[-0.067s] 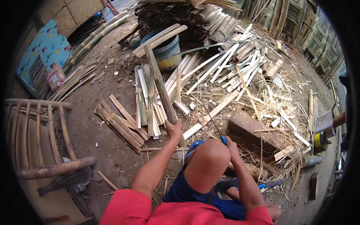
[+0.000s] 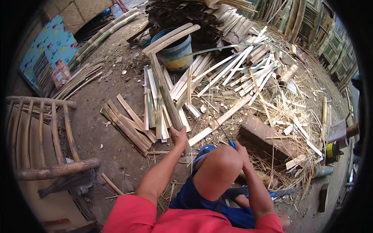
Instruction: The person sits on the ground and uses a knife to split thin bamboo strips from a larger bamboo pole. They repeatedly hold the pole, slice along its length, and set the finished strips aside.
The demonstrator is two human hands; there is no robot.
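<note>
My left hand [image 2: 178,136] is wrapped round a long brown wooden pole [image 2: 166,93] near its lower end. The pole slants away from me, and its far end is close to a bucket. Beside my raised knee, my right hand [image 2: 241,150] is closed on the blue handle of a long, thin, dark tool [image 2: 220,127], seen almost edge-on. The tool points away from me, apart from the pole, and its kind I cannot make out. Split bamboo strips [image 2: 150,110] lie under and beside the pole.
A bucket [image 2: 176,60] with two slats across it stands ahead, before a stacked pile of split pieces [image 2: 186,15]. A brown block [image 2: 268,138] lies among shavings at right. A bamboo rack [image 2: 58,169] is at left. At the right edge is a broad blade [image 2: 337,133].
The pole's far end has shifted slightly nearer and to the left of the bucket. The view has turned slightly, and both hands keep their grips.
</note>
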